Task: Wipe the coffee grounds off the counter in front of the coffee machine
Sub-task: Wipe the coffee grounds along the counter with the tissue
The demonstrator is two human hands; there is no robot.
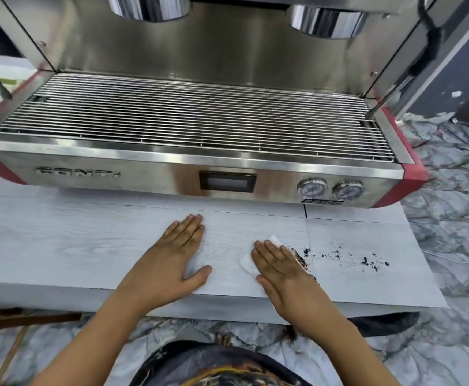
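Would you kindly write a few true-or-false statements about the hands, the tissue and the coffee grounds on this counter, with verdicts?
1. The right hand presses flat on a white tissue. True.
2. The left hand grips a cup. False: it rests flat and open on the counter, holding nothing.
3. Loose coffee grounds lie right of the tissue. True.
4. The grounds sit on the drip tray grate. False: they are on the counter, in front of the coffee machine.

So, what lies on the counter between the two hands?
Head view: bare counter between left hand and right hand, except the white tissue edge beside the right hand.
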